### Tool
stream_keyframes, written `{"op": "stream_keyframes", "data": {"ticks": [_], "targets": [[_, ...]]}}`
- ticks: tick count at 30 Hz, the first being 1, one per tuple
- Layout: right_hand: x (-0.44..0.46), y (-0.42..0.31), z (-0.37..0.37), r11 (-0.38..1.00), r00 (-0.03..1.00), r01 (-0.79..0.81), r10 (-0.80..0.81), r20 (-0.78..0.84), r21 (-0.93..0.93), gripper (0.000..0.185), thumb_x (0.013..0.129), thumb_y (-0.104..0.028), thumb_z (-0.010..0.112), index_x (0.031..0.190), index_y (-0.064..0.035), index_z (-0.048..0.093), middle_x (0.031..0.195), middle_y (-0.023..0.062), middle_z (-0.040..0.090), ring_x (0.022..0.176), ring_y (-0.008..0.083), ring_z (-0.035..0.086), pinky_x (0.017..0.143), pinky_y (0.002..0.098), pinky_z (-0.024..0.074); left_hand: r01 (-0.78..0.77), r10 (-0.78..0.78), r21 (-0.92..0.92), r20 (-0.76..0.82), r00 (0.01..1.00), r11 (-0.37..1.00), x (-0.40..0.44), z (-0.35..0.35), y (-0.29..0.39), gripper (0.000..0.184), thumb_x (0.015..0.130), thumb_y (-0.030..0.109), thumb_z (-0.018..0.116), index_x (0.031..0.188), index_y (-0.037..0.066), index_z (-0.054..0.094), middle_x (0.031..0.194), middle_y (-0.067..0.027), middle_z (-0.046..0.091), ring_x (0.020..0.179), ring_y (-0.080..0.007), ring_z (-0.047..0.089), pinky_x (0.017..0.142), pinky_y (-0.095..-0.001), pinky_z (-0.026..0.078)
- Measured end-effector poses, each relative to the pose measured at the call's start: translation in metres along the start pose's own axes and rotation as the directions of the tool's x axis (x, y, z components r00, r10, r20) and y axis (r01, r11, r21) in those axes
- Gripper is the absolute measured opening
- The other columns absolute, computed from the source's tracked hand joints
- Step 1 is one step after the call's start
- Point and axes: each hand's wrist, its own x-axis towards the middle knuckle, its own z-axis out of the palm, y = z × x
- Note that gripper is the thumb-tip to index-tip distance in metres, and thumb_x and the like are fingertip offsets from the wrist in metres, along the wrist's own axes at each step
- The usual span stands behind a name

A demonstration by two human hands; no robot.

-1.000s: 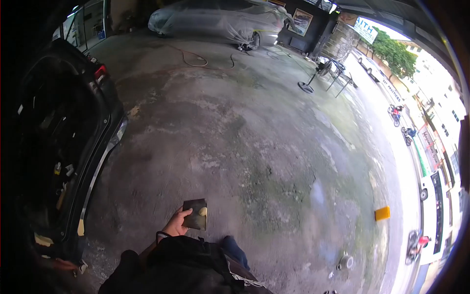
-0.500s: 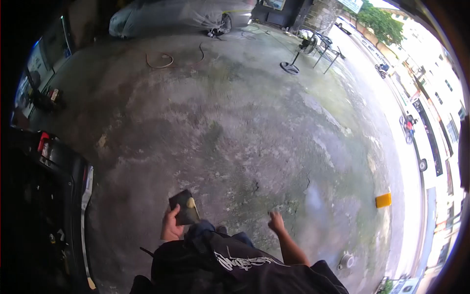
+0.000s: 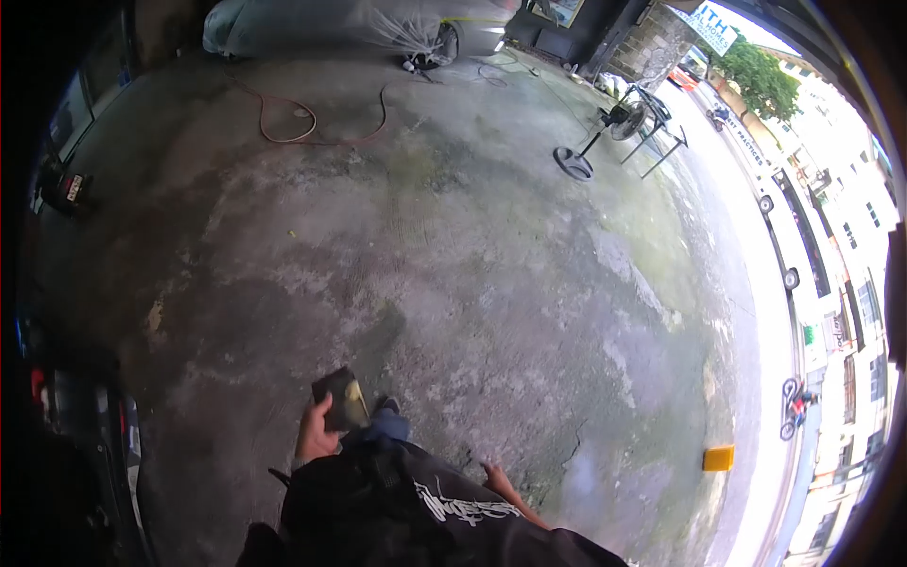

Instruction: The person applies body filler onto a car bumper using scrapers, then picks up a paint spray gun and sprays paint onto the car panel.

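Note:
My left hand (image 3: 316, 432) grips a dark flat board (image 3: 337, 401) by its left edge, thumb on top. A lump of pale yellowish paste (image 3: 354, 389) sits near the board's right side. Low in front of my dark shirt, my right hand (image 3: 490, 472) hangs over the concrete floor, partly cut off by the shirt; its fingers are too small and blurred to make out. A shoe and a blue trouser leg (image 3: 385, 427) show just right of the board.
A plastic-covered car (image 3: 321, 26) stands at the back, with a reddish hose (image 3: 321, 142) on the floor. A standing fan (image 3: 590, 146) and a table frame (image 3: 666, 146) are at the back right. A yellow block (image 3: 718, 458) lies near the street; a dark vehicle is at lower left.
The view has turned, and the dark vehicle has slid to the lower left edge. My right hand, out of view at first, appeared and has since dropped closer to my body. The board stays in my left hand.

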Motion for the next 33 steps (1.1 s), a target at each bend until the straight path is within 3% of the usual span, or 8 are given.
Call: {"op": "stream_keyframes", "data": {"ticks": [3,10,14,17,19,24,30,33], "targets": [[-0.009,0.064,0.009,0.989,0.979,-0.008,0.038,-0.199,0.151,0.059,0.076,-0.004,0.065,0.134,-0.0116,0.056,0.097,0.0290,0.064,0.090,0.0487,0.062,0.082,0.0534,0.0516,-0.029,0.020,0.126,0.067,0.998,0.992,0.085,0.115,0.055,0.032,0.096,0.015,0.061,0.127,0.005,0.058,0.117,-0.0094,0.067,0.102,-0.0259,0.068,0.090,-0.0438,0.056],[0.156,0.103,-0.006,0.893,0.908,-0.360,0.402,-0.120,0.271,0.057,0.079,-0.005,0.064,0.135,-0.0132,0.055,0.102,0.0280,0.064,0.095,0.0479,0.062,0.084,0.0535,0.0510,0.031,-0.135,0.337,0.292,0.947,0.941,0.306,0.289,0.101,0.031,0.091,0.011,0.063,0.121,0.006,0.059,0.113,-0.0077,0.067,0.102,-0.0248,0.068,0.089,-0.0437,0.058],[0.338,0.110,-0.047,0.948,0.947,-0.270,0.293,-0.133,0.167,0.057,0.081,-0.006,0.063,0.136,-0.0141,0.054,0.105,0.0275,0.063,0.097,0.0475,0.061,0.084,0.0536,0.0507,0.120,-0.151,0.302,0.080,0.985,0.946,0.415,0.346,0.077,0.032,0.089,0.013,0.064,0.120,0.010,0.061,0.106,-0.0067,0.069,0.095,-0.0245,0.070,0.081,-0.0408,0.059],[0.422,0.021,-0.256,0.985,0.913,-0.113,0.153,-0.378,0.127,0.062,0.075,-0.010,0.072,0.134,-0.0124,0.054,0.102,0.0270,0.066,0.095,0.0480,0.064,0.085,0.0536,0.0521,0.174,-0.174,0.279,-0.025,0.984,0.944,0.483,0.380,0.076,0.030,0.089,0.013,0.065,0.119,0.013,0.062,0.104,-0.0051,0.069,0.090,-0.0244,0.071,0.075,-0.0387,0.060],[0.490,-0.040,-0.415,0.980,0.937,-0.141,0.178,-0.299,0.142,0.068,0.071,0.000,0.057,0.137,-0.0110,0.051,0.121,0.0268,0.059,0.114,0.0464,0.056,0.095,0.0511,0.0489,0.138,-0.141,0.261,-0.006,0.990,0.956,0.511,0.426,0.091,0.031,0.091,0.011,0.065,0.121,0.012,0.061,0.106,-0.0057,0.069,0.092,-0.0243,0.069,0.080,-0.0407,0.059],[0.679,-0.120,-0.700,0.989,0.865,0.137,-0.091,-0.494,0.057,0.066,0.071,0.010,0.044,0.132,-0.0129,0.058,0.115,0.0229,0.060,0.113,0.0419,0.057,0.095,0.0460,0.0490,-0.027,0.015,0.127,0.096,0.995,0.991,0.618,0.544,0.114,0.037,0.093,0.008,0.063,0.130,0.011,0.058,0.114,-0.0066,0.068,0.101,-0.0254,0.068,0.085,-0.0454,0.058],[0.860,-0.159,-0.840,0.965,0.784,0.246,-0.144,-0.603,0.089,0.066,0.072,0.012,0.042,0.131,-0.0120,0.059,0.116,0.0200,0.061,0.110,0.0399,0.059,0.093,0.0454,0.0498,-0.005,0.004,0.064,0.007,1.000,0.998,0.806,0.621,0.116,0.040,0.094,0.012,0.062,0.134,0.012,0.056,0.121,-0.0064,0.067,0.108,-0.0247,0.067,0.091,-0.0479,0.056],[0.907,-0.139,-0.830,0.997,0.885,0.030,0.004,-0.466,0.065,0.068,0.071,0.009,0.044,0.133,-0.0134,0.058,0.123,0.0248,0.058,0.118,0.0433,0.055,0.100,0.0475,0.0472,0.101,-0.099,0.052,-0.035,0.994,0.994,0.910,0.686,0.129,0.030,0.095,0.020,0.064,0.122,0.009,0.062,0.109,-0.0050,0.070,0.098,-0.0229,0.069,0.079,-0.0400,0.058]]}}
